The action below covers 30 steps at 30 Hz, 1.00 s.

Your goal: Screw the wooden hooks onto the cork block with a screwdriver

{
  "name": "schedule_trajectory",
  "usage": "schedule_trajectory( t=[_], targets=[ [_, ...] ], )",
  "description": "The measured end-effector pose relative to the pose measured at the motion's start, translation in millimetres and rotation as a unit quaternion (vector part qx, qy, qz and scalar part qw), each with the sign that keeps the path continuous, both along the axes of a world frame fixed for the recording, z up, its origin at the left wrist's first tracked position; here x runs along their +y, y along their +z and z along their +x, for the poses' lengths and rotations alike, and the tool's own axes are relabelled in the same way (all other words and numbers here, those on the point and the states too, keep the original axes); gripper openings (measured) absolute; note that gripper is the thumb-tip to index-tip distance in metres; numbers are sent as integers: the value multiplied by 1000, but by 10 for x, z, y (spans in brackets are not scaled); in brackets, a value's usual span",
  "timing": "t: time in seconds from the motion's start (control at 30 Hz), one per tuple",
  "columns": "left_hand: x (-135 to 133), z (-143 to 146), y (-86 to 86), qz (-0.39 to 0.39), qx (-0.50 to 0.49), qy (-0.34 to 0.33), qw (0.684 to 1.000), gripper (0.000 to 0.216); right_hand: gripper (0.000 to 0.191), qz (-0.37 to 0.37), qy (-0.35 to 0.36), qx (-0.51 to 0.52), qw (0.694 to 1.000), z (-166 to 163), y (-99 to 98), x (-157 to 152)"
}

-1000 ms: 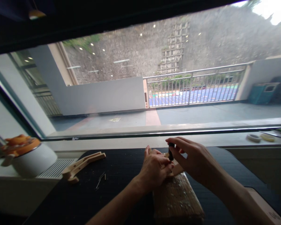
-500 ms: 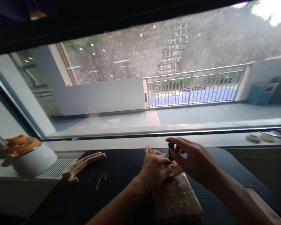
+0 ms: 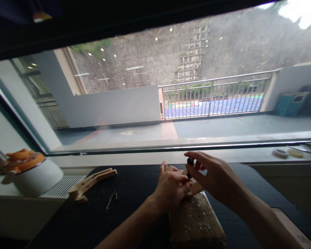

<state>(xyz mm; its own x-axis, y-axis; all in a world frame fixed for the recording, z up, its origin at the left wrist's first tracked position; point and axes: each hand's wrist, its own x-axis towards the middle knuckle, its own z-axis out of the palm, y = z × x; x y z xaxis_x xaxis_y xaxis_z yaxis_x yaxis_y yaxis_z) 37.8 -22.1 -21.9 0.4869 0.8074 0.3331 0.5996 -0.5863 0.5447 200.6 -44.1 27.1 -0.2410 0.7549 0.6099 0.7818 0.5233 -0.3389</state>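
My right hand [image 3: 213, 173] grips a short, upright black-handled tool [image 3: 190, 163] between thumb and fingers; its lower end is hidden by my left hand. With its fingers closed, my left hand [image 3: 169, 185] holds down a pale wooden piece [image 3: 196, 188] beside the foot of the tool. Much of that piece is covered by both hands. Under it lies a thick, worn wooden block [image 3: 197, 223], running toward me along the table.
On the black table [image 3: 134, 200], a pale wooden frame with holes [image 3: 93, 181] lies left, near thin metal pins or keys [image 3: 111, 200]. A white pot with an orange lid [image 3: 37, 176] stands on the sill. Tape rolls [image 3: 280, 153] lie right; a phone-like slab [image 3: 291, 224] is lower right.
The black-handled tool in my right hand has shifted or turned very slightly, and the right fingers with it. My left hand and the wooden piece stay in place.
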Motion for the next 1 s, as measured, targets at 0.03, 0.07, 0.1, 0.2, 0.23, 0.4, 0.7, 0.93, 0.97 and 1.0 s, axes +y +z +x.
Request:
schedule_trajectory(
  t=[0.03, 0.07, 0.1, 0.2, 0.23, 0.4, 0.7, 0.93, 0.97, 1.0],
  targets=[
    [1, -2, -2, -2, -2, -1, 1000, 13, 26, 0, 1, -1, 1000, 1, -4, -3],
    [2, -4, -3, -3, -3, -4, 1000, 13, 25, 1, 2, -3, 1000, 2, -8, -5],
    [4, -7, -4, -3, -4, -6, 1000, 13, 23, 3, 3, -5, 1000, 4, -12, -5],
    [7, -16, -5, 0, -7, -4, 1000, 15, 19, 9, -3, -8, 1000, 11, -15, 1],
    [7, -17, -5, 0, -7, -3, 1000, 14, 18, 10, -5, -7, 1000, 12, -13, 3],
    [-10, -17, 8, -3, -5, -4, 1000, 13, 18, 2, -4, -9, 1000, 1, 16, -5],
    [-2, -9, 3, -1, -2, -3, 1000, 15, 21, 2, 9, -15, 1000, 6, 7, -10],
    [-5, -10, 15, -3, -3, -7, 1000, 15, 20, -6, -8, -10, 1000, 5, 18, -8],
    [-5, -9, 17, -2, -2, -5, 1000, 15, 22, -3, -8, -11, 1000, 4, 19, -12],
    [-5, -9, 18, -3, -1, -5, 1000, 15, 25, 1, -8, -10, 1000, 3, 19, -16]
  ],
)
